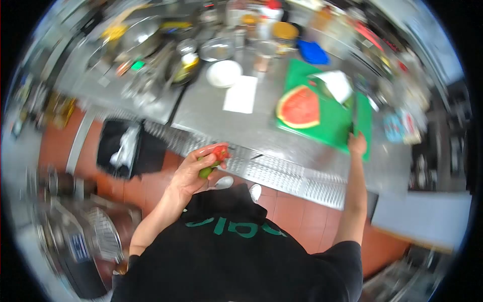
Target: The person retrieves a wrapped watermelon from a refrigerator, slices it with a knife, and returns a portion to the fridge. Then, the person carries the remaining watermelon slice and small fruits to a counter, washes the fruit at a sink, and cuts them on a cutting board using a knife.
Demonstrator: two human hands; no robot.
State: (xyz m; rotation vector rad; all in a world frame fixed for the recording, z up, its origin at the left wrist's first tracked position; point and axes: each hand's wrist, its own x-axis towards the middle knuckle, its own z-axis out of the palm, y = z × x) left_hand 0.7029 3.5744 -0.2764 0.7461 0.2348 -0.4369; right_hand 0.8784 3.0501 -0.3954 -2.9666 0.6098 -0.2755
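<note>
My left hand [193,168] is closed around watermelon pieces [220,152] with red flesh and green rind, held in front of my body, off the counter's edge. At the right, my right hand [357,144] grips the handle of a knife [355,113], whose blade points away from me over the green cutting board [329,132]. A large cut watermelon piece [299,107] lies on the board's left part, red flesh facing up. Behind it on the board is a white sheet [336,85] over something greenish.
On the steel counter [201,113] are a white bowl [224,74], a paper sheet [240,94], jars [285,33] and a blue cloth [313,52]. Metal bowls [141,34] stand at the left. A black bin [118,147] with a white bag sits below the counter.
</note>
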